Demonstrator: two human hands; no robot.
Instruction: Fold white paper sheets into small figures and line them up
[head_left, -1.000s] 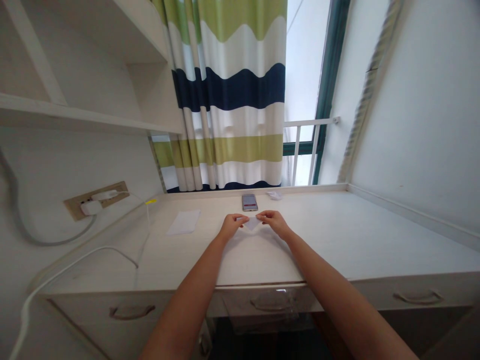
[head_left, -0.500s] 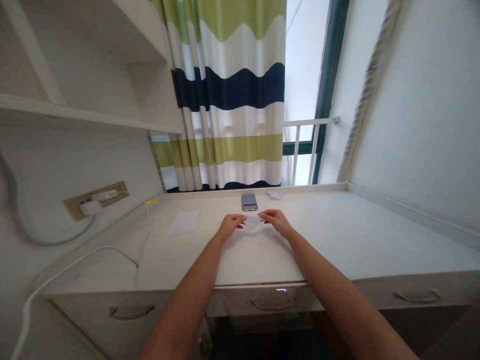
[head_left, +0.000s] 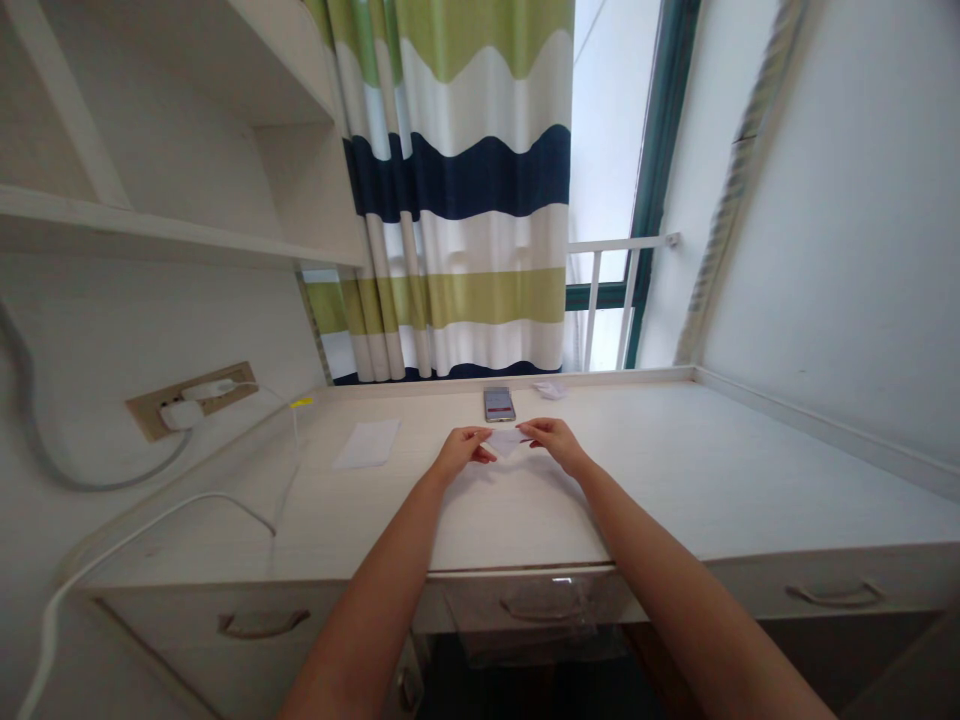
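Between phone (head_left: 499, 405) and front edge (head_left: 517, 572), left hand (head_left: 459, 452) and right hand (head_left: 555, 443) pinch a small white paper (head_left: 506, 442); the open worktop (head_left: 720, 465) runs right to the wall (head_left: 847, 250), a striped curtain (head_left: 480, 180) behind.

Soft daylight from window (head_left: 611, 110), beyond and right of fingers (head_left: 480, 434). Faint shadows on desk (head_left: 517, 520) just below them; paper (head_left: 507, 441) between them pale, detail soft. Glint on plastic (head_left: 536, 645), nearer. Shelves (head_left: 172, 90), far left, dimmer. Edges stretched.

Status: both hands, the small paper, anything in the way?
Left hand, right hand: both pinching. Small white paper: held at opposite sides. Smartphone: lying just beyond, not in the way.
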